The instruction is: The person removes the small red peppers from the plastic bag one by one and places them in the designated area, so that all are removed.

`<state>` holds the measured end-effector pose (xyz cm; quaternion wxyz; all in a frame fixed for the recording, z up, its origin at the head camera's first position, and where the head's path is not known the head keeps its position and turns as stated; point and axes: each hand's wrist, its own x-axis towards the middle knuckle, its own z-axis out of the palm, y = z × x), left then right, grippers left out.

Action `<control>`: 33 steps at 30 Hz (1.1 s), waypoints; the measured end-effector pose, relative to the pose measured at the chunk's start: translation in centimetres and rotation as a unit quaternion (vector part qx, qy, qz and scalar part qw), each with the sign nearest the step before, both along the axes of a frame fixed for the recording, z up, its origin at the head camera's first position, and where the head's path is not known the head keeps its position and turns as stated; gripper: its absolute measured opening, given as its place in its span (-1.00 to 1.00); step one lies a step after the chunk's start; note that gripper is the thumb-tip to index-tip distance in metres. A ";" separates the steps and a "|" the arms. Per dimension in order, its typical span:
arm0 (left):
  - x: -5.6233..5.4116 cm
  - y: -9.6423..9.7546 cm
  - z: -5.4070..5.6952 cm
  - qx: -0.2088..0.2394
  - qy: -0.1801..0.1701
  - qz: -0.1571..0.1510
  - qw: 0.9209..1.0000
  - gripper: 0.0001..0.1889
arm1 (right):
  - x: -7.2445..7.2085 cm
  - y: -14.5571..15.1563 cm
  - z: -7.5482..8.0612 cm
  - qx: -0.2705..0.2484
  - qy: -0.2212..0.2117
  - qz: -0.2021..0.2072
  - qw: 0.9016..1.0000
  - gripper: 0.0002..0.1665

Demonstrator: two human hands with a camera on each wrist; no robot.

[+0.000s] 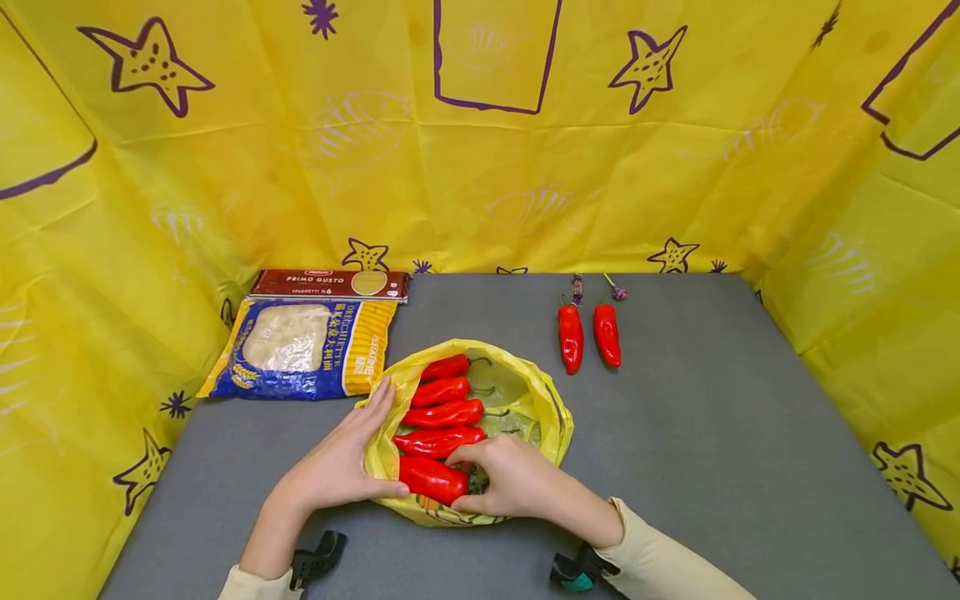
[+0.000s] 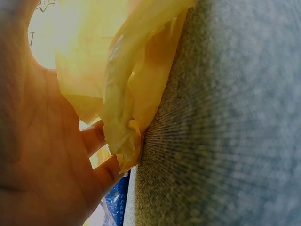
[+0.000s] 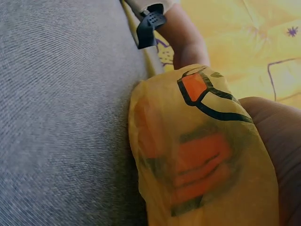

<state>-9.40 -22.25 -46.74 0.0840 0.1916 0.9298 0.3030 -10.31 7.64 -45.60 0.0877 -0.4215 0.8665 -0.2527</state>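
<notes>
A yellow plastic bag [image 1: 561,417] lies with its mouth open towards me, several long red peppers [image 1: 442,414] stacked in a row inside, green stems to the right. My left hand [image 1: 341,467] spreads along the bag's left side, thumb at the near rim and fingertips at the upper left rim. My right hand [image 1: 517,479] reaches into the mouth and pinches the nearest red pepper [image 1: 432,479] at its stem end, between thumb and fingers. Through the thin bag wall [image 3: 202,155], printed with orange and dark lines, the right wrist view shows reddish shapes.
Two more red peppers [image 1: 571,339] lie right of the bag, with small purple items [image 1: 577,289] behind them. A blue and yellow pasta packet [image 1: 300,348] and a brown spaghetti pack [image 1: 330,284] lie at back left. Yellow patterned cloth [image 1: 480,167] encloses the grey table [image 1: 697,467].
</notes>
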 end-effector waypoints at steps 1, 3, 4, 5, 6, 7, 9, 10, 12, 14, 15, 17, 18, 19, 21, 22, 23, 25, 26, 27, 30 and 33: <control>0.0 0.0 0.0 -0.001 -0.001 0.001 1.000 0.43 | 0.0 0.1 0.1 -0.002 0.000 0.000 1.000 -0.55; 0.1 0.0 0.1 -0.002 -0.004 0.002 1.000 0.43 | 0.0 0.2 0.3 -0.010 -0.002 0.001 1.000 -0.56; 0.2 0.0 0.1 -0.001 -0.004 0.002 1.000 0.43 | 0.0 0.3 0.5 -0.014 -0.005 0.001 1.000 -0.57; 0.2 0.0 0.1 -0.001 -0.005 0.002 1.000 0.43 | -0.1 0.3 0.6 -0.017 -0.008 0.000 1.000 -0.57; 0.2 0.0 0.2 0.000 -0.004 0.002 1.000 0.43 | -0.1 0.4 0.8 -0.020 -0.011 -0.001 1.000 -0.57; 0.3 0.0 0.2 0.002 -0.004 0.002 1.000 0.43 | -0.2 0.5 0.9 -0.022 -0.014 -0.002 1.000 -0.58; 0.3 0.0 0.2 0.002 -0.003 0.002 1.000 0.43 | -0.3 0.7 1.2 -0.028 -0.020 -0.005 0.999 -0.59; 0.3 0.0 0.2 0.002 -0.003 0.002 1.000 0.43 | -0.3 0.8 1.3 -0.030 -0.019 -0.007 0.999 -0.59; 0.3 0.0 0.2 0.002 0.000 0.001 1.000 0.43 | -0.5 1.0 1.5 -0.032 -0.014 -0.010 0.999 -0.61; 0.4 0.1 0.2 0.000 0.003 0.001 1.000 0.43 | -0.6 1.2 1.7 -0.036 -0.008 -0.015 0.999 -0.63; 0.4 0.1 0.1 0.000 0.005 0.001 1.000 0.44 | -0.6 1.3 1.7 -0.038 -0.005 -0.018 0.999 -0.63; 0.4 0.1 0.1 -0.001 0.008 0.001 1.000 0.44 | -0.8 1.6 1.9 -0.047 -0.003 -0.023 0.999 -0.64; 0.4 0.1 0.1 -0.001 0.009 0.001 1.000 0.44 | -0.9 1.7 2.0 -0.052 -0.005 -0.025 0.998 -0.64; 0.4 0.1 0.1 -0.001 0.009 0.002 1.000 0.44 | -1.0 1.9 2.2 -0.058 -0.009 -0.027 0.998 -0.64; 0.4 0.1 0.1 0.000 0.011 0.002 1.000 0.45 | -1.3 2.2 2.5 -0.073 -0.019 -0.031 0.997 -0.65; 0.4 0.1 0.1 0.001 0.012 0.001 1.000 0.45 | -1.4 2.3 2.7 -0.082 -0.023 -0.032 0.996 -0.65; 0.3 0.1 0.0 0.002 0.013 0.001 1.000 0.44 | -1.5 2.5 2.9 -0.092 -0.027 -0.034 0.995 -0.65; 0.3 0.1 0.1 0.005 0.016 0.000 1.000 0.44 | -1.8 2.9 3.2 -0.113 -0.035 -0.039 0.992 -0.67; 0.2 0.1 0.1 0.006 0.016 -0.001 1.000 0.44 | -1.9 3.1 3.3 -0.123 -0.036 -0.041 0.991 -0.67; 0.2 0.1 0.1 0.006 0.017 -0.002 1.000 0.44 | -2.0 3.3 3.4 -0.134 -0.037 -0.043 0.989 -0.67; 0.2 0.1 0.0 0.008 0.019 -0.003 1.000 0.44 | -2.4 3.9 3.7 -0.161 -0.039 -0.055 0.985 -0.67; 0.2 0.1 -0.1 0.008 0.020 -0.003 1.000 0.45 | -2.6 4.3 4.1 -0.187 -0.034 -0.065 0.980 -0.66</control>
